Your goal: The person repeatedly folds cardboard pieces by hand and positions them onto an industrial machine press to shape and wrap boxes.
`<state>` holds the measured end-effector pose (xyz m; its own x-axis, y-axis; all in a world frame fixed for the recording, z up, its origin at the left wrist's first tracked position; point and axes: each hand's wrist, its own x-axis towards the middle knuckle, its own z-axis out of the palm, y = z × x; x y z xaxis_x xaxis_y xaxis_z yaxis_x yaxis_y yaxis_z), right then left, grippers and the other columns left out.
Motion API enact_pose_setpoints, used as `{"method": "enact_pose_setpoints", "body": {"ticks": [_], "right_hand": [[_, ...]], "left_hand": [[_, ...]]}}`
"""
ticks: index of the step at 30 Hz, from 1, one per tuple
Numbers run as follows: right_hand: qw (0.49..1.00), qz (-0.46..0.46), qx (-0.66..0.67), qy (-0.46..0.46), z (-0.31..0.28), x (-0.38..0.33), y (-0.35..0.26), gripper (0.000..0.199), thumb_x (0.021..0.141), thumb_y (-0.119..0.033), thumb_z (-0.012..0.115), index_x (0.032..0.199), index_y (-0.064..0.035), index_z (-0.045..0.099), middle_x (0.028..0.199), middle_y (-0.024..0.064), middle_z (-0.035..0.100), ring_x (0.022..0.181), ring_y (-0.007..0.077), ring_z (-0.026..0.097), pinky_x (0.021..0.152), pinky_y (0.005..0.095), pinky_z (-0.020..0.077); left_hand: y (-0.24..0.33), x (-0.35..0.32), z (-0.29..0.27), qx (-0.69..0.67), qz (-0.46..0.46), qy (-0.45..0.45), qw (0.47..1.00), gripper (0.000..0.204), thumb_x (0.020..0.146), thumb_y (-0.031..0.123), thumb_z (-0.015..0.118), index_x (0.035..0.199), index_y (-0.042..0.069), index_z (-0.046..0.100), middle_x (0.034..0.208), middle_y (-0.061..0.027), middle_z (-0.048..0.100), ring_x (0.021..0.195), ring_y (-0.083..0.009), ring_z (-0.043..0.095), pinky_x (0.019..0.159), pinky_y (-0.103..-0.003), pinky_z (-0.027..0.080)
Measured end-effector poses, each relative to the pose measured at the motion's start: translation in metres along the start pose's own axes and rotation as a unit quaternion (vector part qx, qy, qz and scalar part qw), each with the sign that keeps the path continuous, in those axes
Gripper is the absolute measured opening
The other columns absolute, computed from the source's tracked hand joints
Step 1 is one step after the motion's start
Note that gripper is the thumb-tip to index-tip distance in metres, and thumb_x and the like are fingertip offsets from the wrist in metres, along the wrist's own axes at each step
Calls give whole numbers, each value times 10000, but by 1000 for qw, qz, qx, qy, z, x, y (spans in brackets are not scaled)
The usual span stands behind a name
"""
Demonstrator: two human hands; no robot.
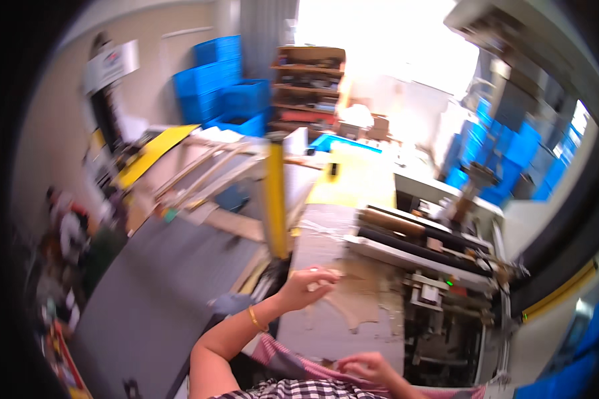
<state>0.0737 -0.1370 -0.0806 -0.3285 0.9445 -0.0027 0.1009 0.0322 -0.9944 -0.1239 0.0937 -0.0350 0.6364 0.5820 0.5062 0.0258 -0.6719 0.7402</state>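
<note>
While blur smears much of the scene, left hand point(311, 284) raised over the cardboard-covered table point(326, 326), fingers curled, seemingly pinching the edge of a torn brownish sheet point(363, 292) lying on that cardboard. Gold bangle point(255, 319) on the left wrist. Right hand point(367, 367) low near the frame's bottom edge, fingers bent against pink checked fabric point(293, 367); grip too blurred to tell. Just right of the sheet, a grey machine with dark rollers point(412, 243). Yellow post point(276, 199) upright beyond the left hand. Blue crates point(219, 76) stacked well apart at the back wall.
</note>
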Motion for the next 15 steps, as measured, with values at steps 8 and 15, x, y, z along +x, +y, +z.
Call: {"method": "enact_pose_setpoints", "body": {"ticks": [8,15], "right_hand": [[982,19,-29,-186,160,80,-37,242,975,-168,584,1144,-14,664,977,62,729,891,110,678,800,243,527],[952,-22,-110,-286,267,157,-68,272,960,-220,603,1161,-45,657,1029,129,699,931,242,675,831,317,521]], "left_hand": [[-99,-560,-222,371,-528,471,602,166,809,174,644,767,14,666,706,-162,656,631,-302,606,628,-390,489],[33,-794,-239,402,-731,437,336,359,805,33,628,1161,67,616,1159,-244,586,1059,-423,590,912,-471,494]]}}
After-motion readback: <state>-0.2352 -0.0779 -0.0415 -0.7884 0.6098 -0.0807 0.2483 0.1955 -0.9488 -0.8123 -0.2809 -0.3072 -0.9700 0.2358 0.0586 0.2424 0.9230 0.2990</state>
